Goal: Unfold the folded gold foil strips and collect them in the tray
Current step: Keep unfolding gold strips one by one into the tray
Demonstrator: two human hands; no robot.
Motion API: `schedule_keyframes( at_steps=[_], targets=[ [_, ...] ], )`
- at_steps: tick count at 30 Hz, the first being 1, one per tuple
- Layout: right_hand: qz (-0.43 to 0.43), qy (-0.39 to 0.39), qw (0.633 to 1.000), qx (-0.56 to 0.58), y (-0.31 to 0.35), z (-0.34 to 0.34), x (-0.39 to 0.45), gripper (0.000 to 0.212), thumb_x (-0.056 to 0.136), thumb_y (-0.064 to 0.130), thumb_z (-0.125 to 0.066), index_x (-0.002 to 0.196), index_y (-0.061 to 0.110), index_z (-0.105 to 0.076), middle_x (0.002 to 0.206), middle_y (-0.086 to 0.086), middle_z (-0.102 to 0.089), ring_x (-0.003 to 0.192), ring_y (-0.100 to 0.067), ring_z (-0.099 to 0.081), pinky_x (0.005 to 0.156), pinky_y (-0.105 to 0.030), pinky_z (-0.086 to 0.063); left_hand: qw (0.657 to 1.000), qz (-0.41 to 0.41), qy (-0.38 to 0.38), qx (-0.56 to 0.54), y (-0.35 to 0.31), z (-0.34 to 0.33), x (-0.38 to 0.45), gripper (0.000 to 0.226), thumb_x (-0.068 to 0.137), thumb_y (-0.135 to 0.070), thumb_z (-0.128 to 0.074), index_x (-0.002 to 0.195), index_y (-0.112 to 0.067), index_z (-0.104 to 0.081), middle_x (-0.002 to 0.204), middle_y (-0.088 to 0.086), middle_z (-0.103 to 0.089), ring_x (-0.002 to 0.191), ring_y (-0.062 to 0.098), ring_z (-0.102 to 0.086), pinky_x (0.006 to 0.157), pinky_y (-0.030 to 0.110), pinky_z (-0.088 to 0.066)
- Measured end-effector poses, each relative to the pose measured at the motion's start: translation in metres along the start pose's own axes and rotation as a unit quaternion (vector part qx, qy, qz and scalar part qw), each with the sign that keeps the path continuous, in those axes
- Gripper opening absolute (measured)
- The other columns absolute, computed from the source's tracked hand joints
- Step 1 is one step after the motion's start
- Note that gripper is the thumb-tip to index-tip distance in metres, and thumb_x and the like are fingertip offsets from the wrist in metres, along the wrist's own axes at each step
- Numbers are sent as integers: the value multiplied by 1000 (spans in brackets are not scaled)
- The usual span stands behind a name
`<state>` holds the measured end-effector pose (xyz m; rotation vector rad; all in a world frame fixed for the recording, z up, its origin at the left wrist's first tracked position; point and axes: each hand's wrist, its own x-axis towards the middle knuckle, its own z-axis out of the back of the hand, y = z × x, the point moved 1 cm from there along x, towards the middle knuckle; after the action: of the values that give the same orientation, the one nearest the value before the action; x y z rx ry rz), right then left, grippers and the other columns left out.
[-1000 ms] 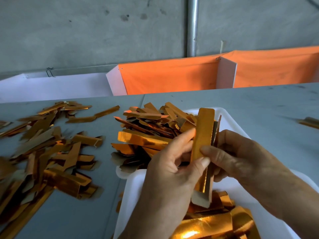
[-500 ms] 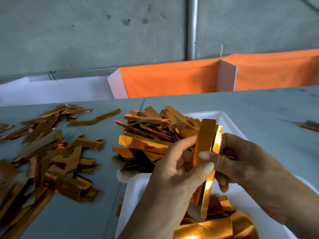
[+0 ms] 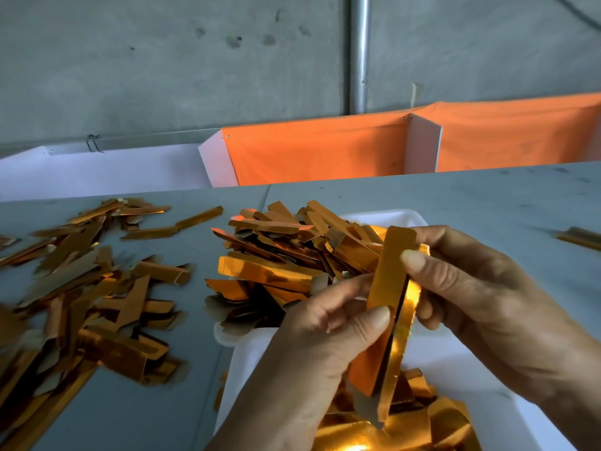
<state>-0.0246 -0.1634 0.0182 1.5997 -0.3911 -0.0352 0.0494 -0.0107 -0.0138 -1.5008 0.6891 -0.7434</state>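
A shallow white plastic tray (image 3: 387,216) sits on a grey counter (image 3: 455,196), and both of a person's bare hands work just above its middle. The left hand (image 3: 325,340) comes in from the near edge of the tray, its fingers (image 3: 341,288) curled behind a long, narrow gold foil strip (image 3: 390,288) and its thumb pressed against the strip's front face. The right hand (image 3: 487,304) reaches in from the right side of the tray, its thumb laid across the upper part of the same strip and its other fingers wrapped behind it, so both hands pinch the one strip. The strip stands nearly upright over the tray, its top just above the right thumb and its lower end hanging toward the tray floor; a dark gap runs down its length where the two shiny layers part, so it looks partly opened. Below the hands, at the near end of the tray, lie wider, bright gold foil pieces (image 3: 406,428). At the far left end of the tray a heap of folded gold foil strips (image 3: 279,252) is piled high and spills over the rim. Left of the tray, more gold foil strips (image 3: 91,288) lie scattered loosely on the counter. Beyond the tray, past the counter's far edge, hangs an orange cloth panel (image 3: 325,148) below a grey concrete wall (image 3: 162,60).
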Motion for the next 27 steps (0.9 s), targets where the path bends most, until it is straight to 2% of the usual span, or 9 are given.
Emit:
schedule_keyframes(
  at_steps=[3,6,10,13,16,18,20,24,27],
  targets=[
    [7,-38,999,-14,-3,2,1,33,69,43,-78,92,21,-72,65,-4,-62,54,-14,-55,52,-18,-48,983,-87,-70,148,-9,-11,-4,60,71,-58,-65,126,-59,-42,116,-21,-62,109,-5,-57,89,15,-47],
    [12,-49,998,-24,-6,6,2,33,72,42,-78,94,20,-71,66,-8,-61,56,-16,-55,53,-19,-48,954,-161,-107,231,-11,-18,-6,65,77,-48,-67,132,-59,-36,121,-28,-55,109,-12,-53,86,3,-40],
    [38,-21,999,20,-2,8,2,50,66,52,-76,108,25,-69,69,-1,-61,58,-13,-57,52,-22,-49,975,-132,-80,162,-13,-14,-7,53,85,-38,-63,130,-54,-42,103,-9,-66,87,0,-66,72,8,-48],
    [28,14,997,65,1,11,3,56,69,52,-77,119,28,-65,71,-2,-60,60,-13,-57,53,-23,-49,987,-109,-24,120,-17,-13,-8,47,83,-41,-60,129,-49,-49,83,-8,-68,74,4,-66,70,14,-51],
    [14,86,991,105,2,13,4,58,69,44,-80,119,18,-65,75,-8,-61,60,-14,-58,54,-23,-49,990,-111,30,85,-21,-12,-7,35,87,-37,-56,121,-45,-58,86,-9,-68,67,5,-62,65,14,-48],
    [7,103,987,122,2,14,4,51,70,38,-81,112,12,-67,81,-20,-58,56,-18,-59,53,-27,-51,992,-92,57,65,-23,-12,-6,36,90,-34,-54,125,-40,-57,90,-10,-68,71,7,-63,64,14,-48],
    [4,88,988,126,2,14,4,47,67,36,-84,103,11,-68,75,-19,-58,54,-18,-59,52,-27,-51,991,-85,59,90,-22,-12,-6,35,92,-36,-51,126,-40,-56,99,-13,-69,85,4,-66,69,12,-48],
    [21,3,997,77,-1,15,5,47,59,45,-86,88,14,-67,66,-11,-60,56,-18,-58,52,-22,-51,959,-140,-33,243,-17,-12,-7,40,85,-55,-49,125,-51,-49,110,-27,-61,106,-12,-55,84,4,-42],
    [37,-10,998,53,1,16,4,49,65,52,-80,85,11,-64,68,-10,-63,57,-18,-59,52,-22,-50,922,-188,-68,332,-14,-17,-5,46,87,-46,-49,133,-41,-48,110,-25,-61,106,-10,-53,87,5,-41]
  ],
)
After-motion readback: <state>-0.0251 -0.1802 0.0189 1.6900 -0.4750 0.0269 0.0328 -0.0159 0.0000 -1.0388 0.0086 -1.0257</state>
